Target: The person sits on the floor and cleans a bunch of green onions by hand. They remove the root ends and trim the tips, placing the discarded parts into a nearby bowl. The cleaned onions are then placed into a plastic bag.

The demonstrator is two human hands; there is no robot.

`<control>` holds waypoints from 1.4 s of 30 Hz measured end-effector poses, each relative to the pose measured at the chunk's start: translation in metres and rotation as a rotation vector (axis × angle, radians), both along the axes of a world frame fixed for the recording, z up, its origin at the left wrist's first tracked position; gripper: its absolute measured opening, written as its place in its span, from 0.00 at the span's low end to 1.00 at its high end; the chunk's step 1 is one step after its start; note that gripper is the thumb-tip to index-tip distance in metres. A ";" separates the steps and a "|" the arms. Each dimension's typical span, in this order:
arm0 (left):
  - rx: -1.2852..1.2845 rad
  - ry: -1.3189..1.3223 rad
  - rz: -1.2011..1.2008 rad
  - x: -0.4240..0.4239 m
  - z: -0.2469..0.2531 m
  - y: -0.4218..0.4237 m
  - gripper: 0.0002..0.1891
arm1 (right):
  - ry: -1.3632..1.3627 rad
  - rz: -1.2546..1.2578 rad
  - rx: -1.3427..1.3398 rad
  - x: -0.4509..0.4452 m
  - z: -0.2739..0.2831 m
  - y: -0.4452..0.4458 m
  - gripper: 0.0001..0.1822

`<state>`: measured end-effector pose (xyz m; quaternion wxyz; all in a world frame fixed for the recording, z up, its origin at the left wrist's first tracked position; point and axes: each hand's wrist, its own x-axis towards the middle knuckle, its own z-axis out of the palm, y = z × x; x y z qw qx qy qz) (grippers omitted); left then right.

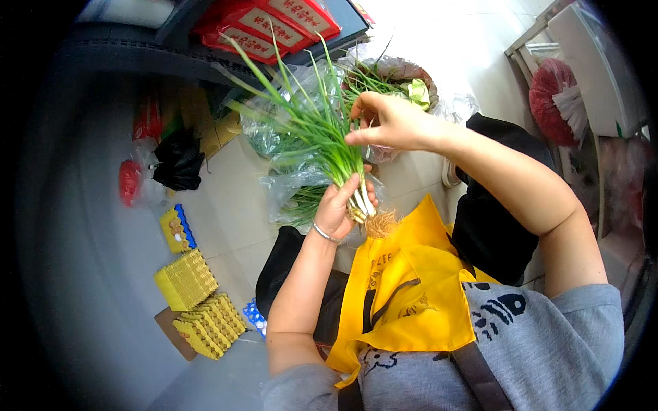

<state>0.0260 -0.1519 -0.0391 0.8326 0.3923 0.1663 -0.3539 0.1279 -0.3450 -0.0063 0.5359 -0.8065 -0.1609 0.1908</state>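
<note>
My left hand (339, 205) is wrapped around the white lower stems of a bunch of green onions (329, 138), its thumb across them. The stringy tan roots hang out beside my fingers, over the yellow apron (416, 287). The long green leaves fan away from me to the upper left. My right hand (385, 120) is raised at the right side of the leaves with curled fingers and a gap between thumb and fingertips; whether it touches a leaf I cannot tell. Beyond it stands a plastic-lined container (432, 85) with more greens.
Clear plastic bags (277, 198) with greens lie on the tiled floor. Stacked egg trays (185, 280) and a black plastic bag (180, 164) are at the left. Red boxes (303, 23) rest on a dark surface at the top. A red bag (552, 103) hangs by a rack at the right.
</note>
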 end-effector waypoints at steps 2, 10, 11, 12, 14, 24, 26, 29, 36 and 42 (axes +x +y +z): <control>0.077 -0.034 0.021 0.000 0.000 -0.002 0.18 | 0.024 -0.008 -0.063 -0.008 0.000 0.010 0.29; 0.223 -0.167 0.153 0.005 0.012 -0.011 0.17 | 0.093 -0.249 0.119 -0.014 -0.027 0.033 0.14; 0.228 -0.178 0.170 0.005 0.013 -0.011 0.17 | 0.098 -0.253 0.137 -0.014 -0.027 0.034 0.14; 0.236 -0.189 0.186 0.006 0.012 -0.010 0.18 | 0.101 -0.258 0.153 -0.013 -0.025 0.034 0.14; 0.222 -0.199 0.242 0.006 0.014 -0.010 0.18 | 0.214 -0.273 0.231 -0.012 -0.021 0.035 0.13; 0.224 -0.101 0.385 0.007 0.011 -0.005 0.19 | 0.380 -0.396 0.222 -0.010 -0.019 0.046 0.16; 0.228 -0.082 0.420 0.009 0.010 -0.007 0.19 | 0.243 -0.421 0.031 -0.009 -0.028 0.043 0.16; 0.249 -0.048 0.485 0.010 0.004 -0.003 0.18 | 0.013 -0.301 -0.052 -0.016 -0.017 0.043 0.13; 0.317 -0.150 0.556 0.007 0.005 -0.016 0.18 | -0.361 -0.141 -0.028 -0.021 -0.020 0.052 0.08; 0.348 -0.228 0.585 0.006 0.003 -0.021 0.17 | -0.209 -0.216 -0.070 -0.016 -0.008 0.057 0.09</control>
